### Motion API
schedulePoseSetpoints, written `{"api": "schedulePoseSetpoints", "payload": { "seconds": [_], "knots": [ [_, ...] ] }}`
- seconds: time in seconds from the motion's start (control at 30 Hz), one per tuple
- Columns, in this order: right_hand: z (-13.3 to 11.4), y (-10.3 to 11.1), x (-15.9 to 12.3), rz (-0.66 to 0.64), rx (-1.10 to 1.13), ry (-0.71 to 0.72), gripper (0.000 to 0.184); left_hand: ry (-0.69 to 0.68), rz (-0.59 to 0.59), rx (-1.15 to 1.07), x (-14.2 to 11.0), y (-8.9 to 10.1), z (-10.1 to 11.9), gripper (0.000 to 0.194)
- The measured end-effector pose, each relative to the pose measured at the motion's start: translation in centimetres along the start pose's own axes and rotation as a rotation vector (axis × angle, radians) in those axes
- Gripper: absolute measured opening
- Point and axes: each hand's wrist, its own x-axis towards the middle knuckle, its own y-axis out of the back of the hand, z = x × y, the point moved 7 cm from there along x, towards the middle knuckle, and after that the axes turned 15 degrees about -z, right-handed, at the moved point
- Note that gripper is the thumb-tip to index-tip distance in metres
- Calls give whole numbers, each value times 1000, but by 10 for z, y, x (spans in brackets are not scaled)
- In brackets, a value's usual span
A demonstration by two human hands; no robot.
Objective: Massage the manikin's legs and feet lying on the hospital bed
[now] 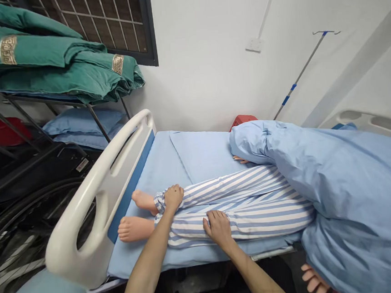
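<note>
A manikin lies on the bed in blue-and-white striped trousers [273, 212], with its bare feet [136, 228] near the footboard. My left hand [173, 197] is closed over the far lower leg, just above the ankle; the undersides of its fingers are hidden. On the near leg, around the knee, my right hand [218, 227] rests with its fingers stretched out and thumb apart. A light blue quilt [348, 174] covers the manikin's upper body. One manikin hand [241, 159] peeks from under it on the far side, another [319, 284] hangs at the near side.
The white footboard [94, 210] bounds the bed sheet [199, 150] on the left. Beyond it stand a wheelchair [21, 234] and a rack holding green bedding [58, 62]. An IV pole [300, 75] rises at the back right, near a red box [242, 120].
</note>
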Motion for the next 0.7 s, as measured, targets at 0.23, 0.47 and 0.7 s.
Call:
{"api": "schedulePoseSetpoints", "payload": {
  "seconds": [0.23,0.47,0.7],
  "knots": [
    [2,-2,-1,-19,-5,-18,14,-22,0,-21,-4,-2,1,44],
    [0,-3,2,-54,-36,-35,12,-24,-48,-37,-12,8,0,36],
    [2,0,-3,-45,-6,-29,13,-162,87,-281,-73,48,-15,15]
  ]
}}
